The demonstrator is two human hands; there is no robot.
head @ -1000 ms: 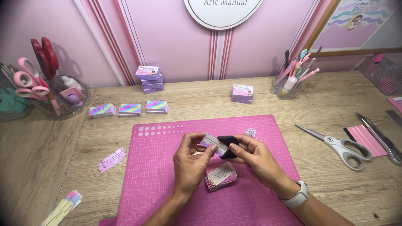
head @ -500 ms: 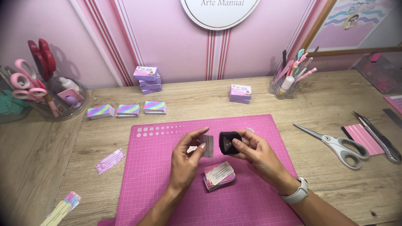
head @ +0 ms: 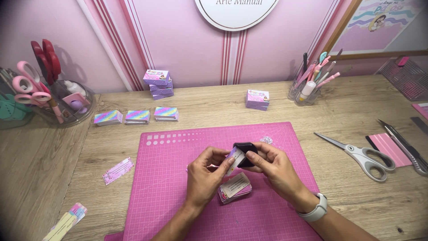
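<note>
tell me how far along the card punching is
Done, it seems: three rainbow stacks lie in a row behind the pink mat, with small boxes further back. In hand: the left hand feeds a card into the black punch that the right hand holds. Left: a stack of cards waits on the mat under the hands; how many cannot be told.

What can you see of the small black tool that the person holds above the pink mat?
The small black tool is a compact, rounded block, matte like plastic. The right hand grips it from the right, above the pink cutting mat. The left hand holds a small card whose end goes into the tool's left side. Its underside is hidden.
</note>
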